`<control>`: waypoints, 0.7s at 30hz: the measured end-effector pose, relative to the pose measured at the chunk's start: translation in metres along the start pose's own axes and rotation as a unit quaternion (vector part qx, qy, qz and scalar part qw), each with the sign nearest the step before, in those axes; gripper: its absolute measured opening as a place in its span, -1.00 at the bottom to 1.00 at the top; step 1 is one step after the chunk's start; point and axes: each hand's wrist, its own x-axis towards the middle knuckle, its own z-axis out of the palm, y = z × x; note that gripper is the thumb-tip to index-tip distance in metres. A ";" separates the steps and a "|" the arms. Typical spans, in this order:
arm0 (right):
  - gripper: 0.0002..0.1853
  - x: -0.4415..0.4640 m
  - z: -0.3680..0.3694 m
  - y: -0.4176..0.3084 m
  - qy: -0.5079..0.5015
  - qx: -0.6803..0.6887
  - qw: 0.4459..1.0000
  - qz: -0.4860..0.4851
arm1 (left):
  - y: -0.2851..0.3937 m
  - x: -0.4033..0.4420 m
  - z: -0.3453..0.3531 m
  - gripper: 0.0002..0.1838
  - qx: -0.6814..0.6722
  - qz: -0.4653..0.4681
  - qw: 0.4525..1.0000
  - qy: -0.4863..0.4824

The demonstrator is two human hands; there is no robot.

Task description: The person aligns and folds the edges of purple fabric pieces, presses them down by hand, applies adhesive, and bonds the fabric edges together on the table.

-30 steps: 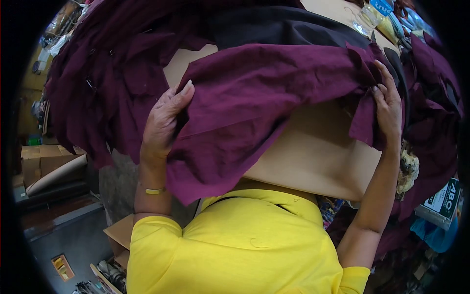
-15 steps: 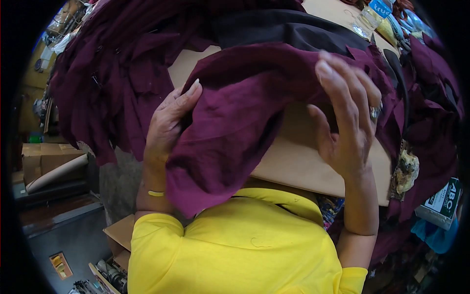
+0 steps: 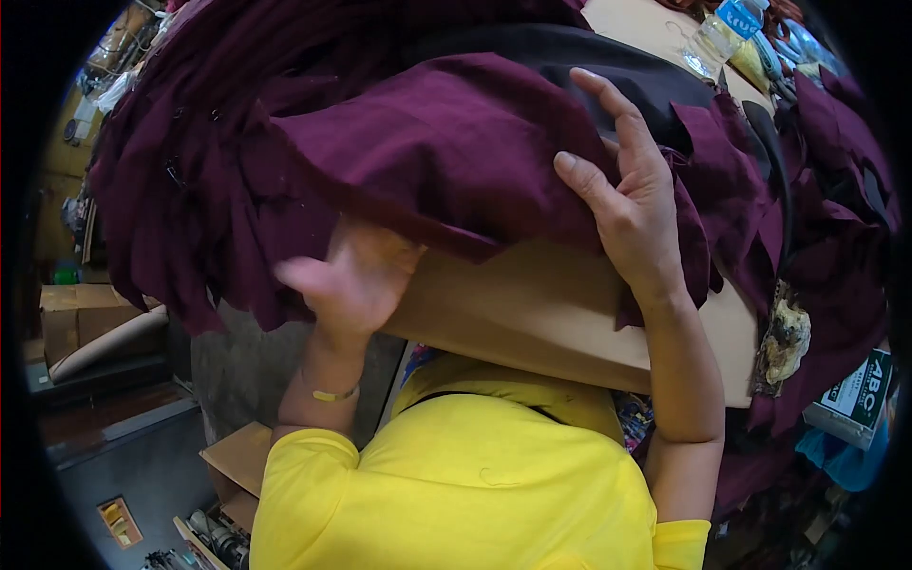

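cloth [image 3: 446,133] arches above a tan tabletop [image 3: 532,294], cardboard [image 3: 71,318] further left.

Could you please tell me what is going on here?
A person in a yellow shirt is handling a maroon cloth piece above a tan surface. The left hand, blurred and open, is partly hidden by the piece's near edge; the right hand, also open, is at its right side. Black cloth lies beyond.

Cluttered textile workshop, maroon fabric pieces [image 3: 204,204] heaped about a tan worktable [image 3: 532,294], cardboard boxes [image 3: 81,309]
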 end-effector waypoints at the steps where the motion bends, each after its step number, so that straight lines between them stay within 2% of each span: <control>1: -0.41 -0.003 0.002 -0.001 -0.001 0.028 0.999 0.016 | -0.006 -0.001 0.008 -0.26 0.026 0.017 0.997 0.065; 3: -0.40 -0.010 0.003 -0.002 -0.017 0.004 1.000 0.026 | -0.011 0.000 0.014 -0.46 0.078 0.010 0.982 0.170; 5: -0.39 -0.013 0.003 -0.001 -0.028 0.000 0.999 0.018 | -0.013 0.028 0.033 -0.65 0.140 0.054 0.960 0.238; 8: -0.38 -0.023 0.002 0.008 -0.026 0.000 0.999 -0.023 | -0.019 0.044 0.040 -0.73 0.201 0.037 0.951 0.230; 10: -0.38 -0.029 0.000 0.012 -0.009 -0.034 0.997 -0.069 | -0.023 0.048 0.045 -0.72 0.168 0.041 0.956 0.235; 16: -0.40 -0.036 -0.001 0.020 0.029 -0.049 0.993 -0.107 | -0.027 0.045 0.045 -0.72 0.115 0.047 0.960 0.250; 21: -0.39 -0.040 0.001 0.019 0.018 -0.041 0.994 -0.100 | -0.025 0.048 0.052 -0.71 0.120 0.033 0.965 0.229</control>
